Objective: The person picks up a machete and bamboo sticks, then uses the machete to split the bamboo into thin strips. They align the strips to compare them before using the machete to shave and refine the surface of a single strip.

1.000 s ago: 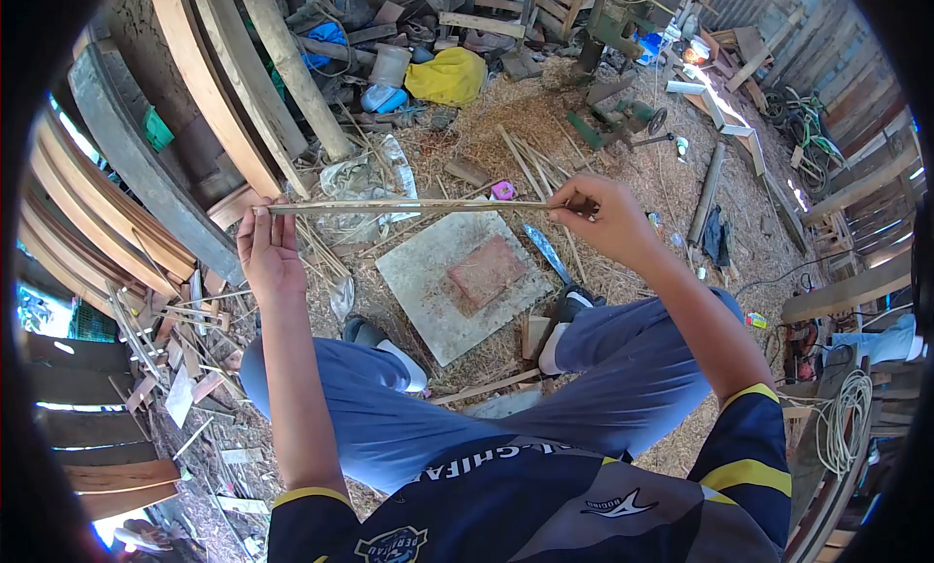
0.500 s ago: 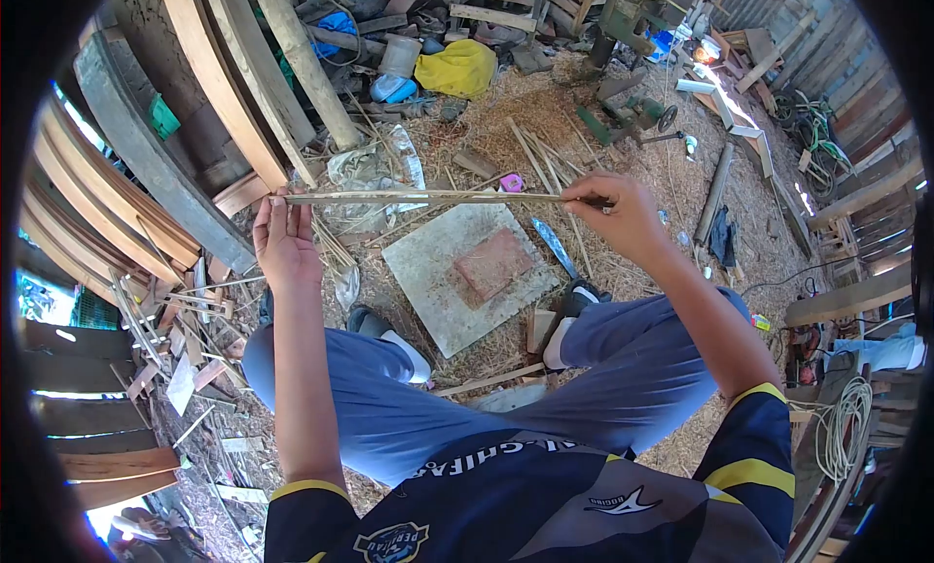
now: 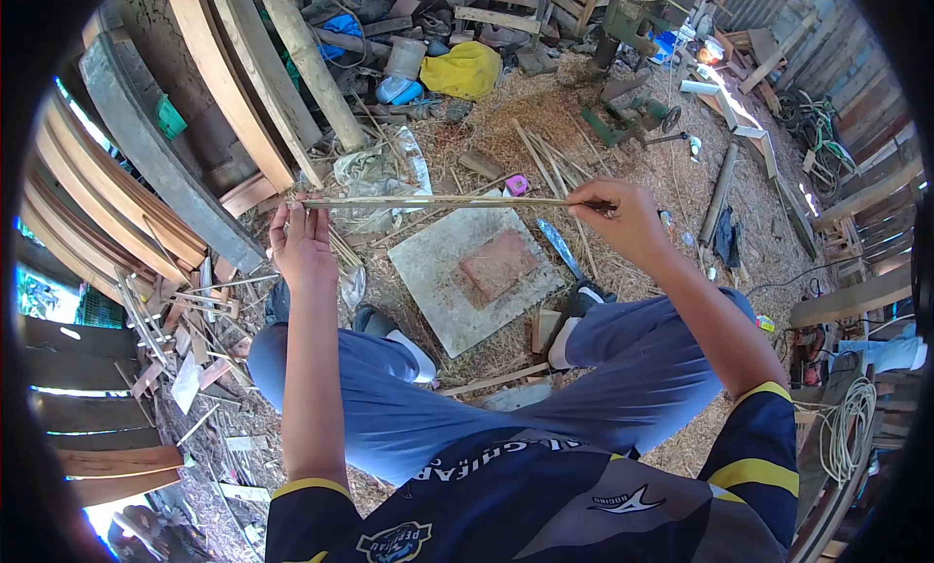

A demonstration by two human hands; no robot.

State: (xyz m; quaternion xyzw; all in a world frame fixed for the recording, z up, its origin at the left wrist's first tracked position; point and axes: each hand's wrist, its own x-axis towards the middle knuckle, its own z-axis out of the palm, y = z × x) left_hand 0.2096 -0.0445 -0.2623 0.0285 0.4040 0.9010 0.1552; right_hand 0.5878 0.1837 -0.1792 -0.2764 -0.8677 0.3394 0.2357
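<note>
Between the left hand point(image 3: 309, 256) and right hand point(image 3: 628, 217), each pinching one end, stretches a thin strip point(image 3: 438, 202).

**A rough woodworking shed**

This looks like a wood workshop. Shavings point(image 3: 550, 101) litter the floor point(image 3: 623, 261), thickest near a green machine point(image 3: 623, 120) with a handwheel point(image 3: 671, 121). Long boards point(image 3: 229, 86) stand at the left, with offcuts point(image 3: 185, 383) heaped below them. A blue blade point(image 3: 556, 247) lies beside a slab point(image 3: 418, 271) that bears a reddish block point(image 3: 498, 264). A cable point(image 3: 808, 268) runs over the ground at right, near coiled rope point(image 3: 848, 427). Daylight shows through gaps in the plank wall point(image 3: 83, 368); corrugated sheeting point(image 3: 773, 3) closes the far corner.
</note>
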